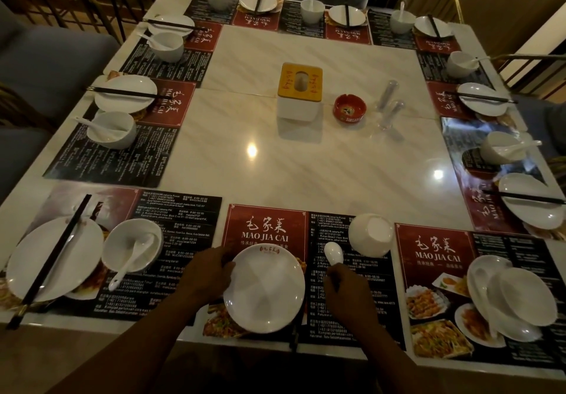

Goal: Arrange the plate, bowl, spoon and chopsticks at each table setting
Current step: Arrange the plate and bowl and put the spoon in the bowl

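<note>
On the near middle placemat lies a white plate [265,288]. My left hand [205,274] grips its left rim. My right hand [346,286] holds a white spoon [333,254] by the handle, its scoop pointing away from me, just right of the plate. A white bowl [371,237] lies tipped on its side beyond the spoon. Dark chopsticks [294,337] lie at the table's front edge, partly under the plate's right side. On the near right placemat a plate, a bowl and a spoon [511,298] are stacked together.
The near left setting [55,259] has chopsticks across its plate and a spoon in its bowl, as do the settings along the left, far and right sides. A tissue box [300,93], a red ashtray [349,108] and two clear shakers [389,102] stand mid-table.
</note>
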The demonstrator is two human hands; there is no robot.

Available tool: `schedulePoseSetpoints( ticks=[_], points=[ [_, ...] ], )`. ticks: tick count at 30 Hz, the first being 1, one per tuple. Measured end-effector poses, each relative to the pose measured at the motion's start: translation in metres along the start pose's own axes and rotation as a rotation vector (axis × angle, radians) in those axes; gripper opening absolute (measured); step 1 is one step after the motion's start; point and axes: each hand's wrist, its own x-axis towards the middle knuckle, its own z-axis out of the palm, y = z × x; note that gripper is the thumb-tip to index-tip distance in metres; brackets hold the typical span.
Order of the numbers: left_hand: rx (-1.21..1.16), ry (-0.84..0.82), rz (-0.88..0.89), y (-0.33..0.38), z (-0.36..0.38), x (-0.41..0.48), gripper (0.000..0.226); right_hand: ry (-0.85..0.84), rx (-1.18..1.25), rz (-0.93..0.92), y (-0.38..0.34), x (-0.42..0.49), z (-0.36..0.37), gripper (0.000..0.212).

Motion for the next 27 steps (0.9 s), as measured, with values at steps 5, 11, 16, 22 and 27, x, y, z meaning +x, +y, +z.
schedulePoseSetpoints(
  ticks=[5,11,16,22,27],
  points=[
    [-0.020,-0.022,-0.142,0.000,0.006,-0.002,0.023,-0.083,0.019,0.083,-0.015,0.012,0.020,0.008],
    [-0.109,-0.012,-0.191,-0.004,0.007,-0.003,0.020,-0.079,0.025,0.111,-0.019,0.012,0.025,0.010],
    [-0.115,-0.007,-0.187,-0.005,0.007,-0.005,0.020,-0.089,0.013,0.142,-0.022,0.017,0.024,0.018],
    [-0.071,0.016,-0.147,-0.005,0.003,-0.006,0.023,-0.094,-0.026,0.159,-0.026,0.026,0.024,0.042],
    [-0.061,0.055,-0.094,0.001,-0.001,-0.006,0.019,-0.106,-0.075,0.199,-0.027,0.026,0.019,0.034]
  ],
)
